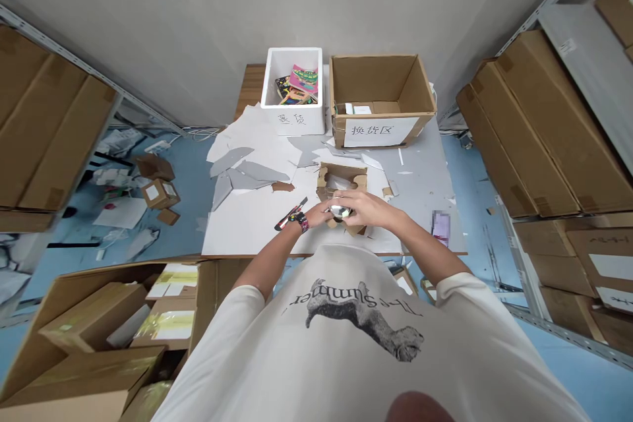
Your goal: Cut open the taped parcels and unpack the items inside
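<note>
Both hands are at the near edge of the table, over a torn cardboard insert (342, 179). The right hand (368, 208) is curled over a shiny round metal piece (339, 211), with its fingers (349, 200) closed around the top. The left hand (319, 213) grips the same piece from the left side, fingers bent against it. The metal piece sits just in front of the insert, held above or against it; the exact contact is hidden by the hands. A red and black box cutter (291, 213) sits just left of the left hand, tilted, with its end close to the palm. Can't tell if it's held or just lying there. A wristband (299, 221) is on the left wrist.

The table (425, 175) is covered with a white sheet and torn grey and white paper scraps (242, 171). At the far end, a white foam box (291, 92) holds colourful booklets (302, 81), and a cardboard box (380, 95) with a paper label stands to its right. Shelves of brown cartons (544, 125) line the right side, and an open carton (93, 323) is at near left.
</note>
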The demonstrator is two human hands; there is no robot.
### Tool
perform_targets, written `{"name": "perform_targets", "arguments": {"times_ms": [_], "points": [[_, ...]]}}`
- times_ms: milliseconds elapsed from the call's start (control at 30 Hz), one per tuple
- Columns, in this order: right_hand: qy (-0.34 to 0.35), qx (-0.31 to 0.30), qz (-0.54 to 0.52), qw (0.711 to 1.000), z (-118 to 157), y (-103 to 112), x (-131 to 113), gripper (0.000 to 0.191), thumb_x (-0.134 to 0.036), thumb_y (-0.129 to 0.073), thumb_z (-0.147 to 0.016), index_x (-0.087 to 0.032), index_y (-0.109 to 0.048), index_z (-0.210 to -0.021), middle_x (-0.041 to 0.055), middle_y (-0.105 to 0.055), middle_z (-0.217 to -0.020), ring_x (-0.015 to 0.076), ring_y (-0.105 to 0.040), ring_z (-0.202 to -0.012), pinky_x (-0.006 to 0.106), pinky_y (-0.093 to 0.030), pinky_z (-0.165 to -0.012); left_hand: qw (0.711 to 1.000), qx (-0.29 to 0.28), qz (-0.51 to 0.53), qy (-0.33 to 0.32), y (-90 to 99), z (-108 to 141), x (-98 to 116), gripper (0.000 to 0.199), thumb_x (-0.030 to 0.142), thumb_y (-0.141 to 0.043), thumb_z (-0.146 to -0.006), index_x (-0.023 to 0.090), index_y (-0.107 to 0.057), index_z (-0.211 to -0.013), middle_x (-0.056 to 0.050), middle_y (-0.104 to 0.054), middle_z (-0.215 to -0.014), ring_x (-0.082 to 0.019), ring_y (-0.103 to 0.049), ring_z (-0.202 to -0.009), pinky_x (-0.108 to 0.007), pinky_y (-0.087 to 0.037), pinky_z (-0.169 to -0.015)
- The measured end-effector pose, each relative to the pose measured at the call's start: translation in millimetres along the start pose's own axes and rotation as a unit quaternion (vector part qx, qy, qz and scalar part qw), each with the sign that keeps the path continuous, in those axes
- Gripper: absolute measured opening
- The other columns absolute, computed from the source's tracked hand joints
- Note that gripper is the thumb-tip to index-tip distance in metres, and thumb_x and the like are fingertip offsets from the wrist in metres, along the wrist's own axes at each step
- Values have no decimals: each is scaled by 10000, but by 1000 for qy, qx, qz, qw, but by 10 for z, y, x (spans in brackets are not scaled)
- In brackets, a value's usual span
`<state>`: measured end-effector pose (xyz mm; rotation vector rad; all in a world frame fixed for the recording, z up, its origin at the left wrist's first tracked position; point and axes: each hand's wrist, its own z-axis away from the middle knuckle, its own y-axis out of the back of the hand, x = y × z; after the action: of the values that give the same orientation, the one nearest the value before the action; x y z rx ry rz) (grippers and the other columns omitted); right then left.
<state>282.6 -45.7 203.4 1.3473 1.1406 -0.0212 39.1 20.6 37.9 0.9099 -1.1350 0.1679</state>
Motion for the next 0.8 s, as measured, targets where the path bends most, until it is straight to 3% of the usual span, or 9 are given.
{"name": "perform_targets", "arguments": {"times_ms": [167, 300, 433, 567, 633, 700, 733, 800], "points": [[-28, -11, -27, 999, 83, -151, 360, 606, -76, -706, -875, -277, -739, -1446, 60, -792, -1321, 262, -747, -1159, 366, -627, -963, 997, -75, 22, 0, 16, 28, -64, 560, 308, -654, -907, 244, -752, -1455, -94, -758, -1470, -330, -694, -1344, -463, -578, -1156], [-73, -51, 41, 995, 172, -543, 603, 579, -93, -819, -866, -248, -729, -1416, 87, -771, -1410, 267, -718, -1155, 355, -606, -949, 997, -81, 17, -5, -8, 12, -88, 668, 260, -697, -832, 250, -739, -1498, -97, -744, -1504, -336, -694, -1360, -464, -585, -1150], [-155, -24, 109, 982, 226, -998, 640, 515, -186, -882, -908, -204, -726, -1399, 144, -753, -1374, 323, -636, -1237, 418, -605, -977, 994, -90, 54, -6, -11, 26, -81, 828, 269, -710, -822, 248, -631, -1646, -101, -716, -1564, -330, -679, -1377, -415, -608, -1072], [-204, 38, 108, 972, 233, -1255, 556, 304, -206, -860, -947, -238, -791, -1241, 148, -691, -1396, 343, -576, -1255, 487, -575, -1054, 991, -87, 102, 16, -25, 52, -45, 989, 300, -742, -797, 223, -508, -1755, -121, -681, -1613, -336, -664, -1415, -410, -558, -1149], [-200, 72, 82, 974, 277, -1282, 527, 194, -236, -821, -986, -261, -816, -1178, 136, -675, -1419, 348, -572, -1260, 514, -558, -1084, 991, -77, 109, 22, -41, 77, -34, 1003, 314, -742, -790, 241, -504, -1762, -110, -660, -1649, -347, -638, -1466, -435, -522, -1213], [-207, 146, 41, 967, 404, -1273, 531, 158, -261, -703, -1060, -275, -825, -1160, 124, -696, -1386, 344, -588, -1284, 531, -539, -1131, 990, -73, 117, 28, -49, 131, -55, 991, 320, -722, -801, 264, -500, -1766, -92, -620, -1701, -355, -582, -1544, -448, -501, -1247], [-225, 203, 18, 953, 506, -1270, 544, 214, -261, -620, -1093, -274, -821, -1165, 122, -713, -1350, 338, -607, -1288, 532, -536, -1146, 989, -75, 124, 34, -47, 170, -84, 985, 315, -707, -805, 269, -500, -1767, -87, -600, -1724, -358, -557, -1573, -446, -504, -1248], [-294, 325, -26, 898, 767, -1294, 584, 329, -241, -483, -1100, -254, -798, -1196, 128, -741, -1265, 321, -666, -1228, 527, -566, -1114, 985, -85, 142, 48, -27, 265, -177, 986, 292, -679, -790, 264, -508, -1761, -93, -577, -1744, -358, -558, -1575, -441, -535, -1217]]}}
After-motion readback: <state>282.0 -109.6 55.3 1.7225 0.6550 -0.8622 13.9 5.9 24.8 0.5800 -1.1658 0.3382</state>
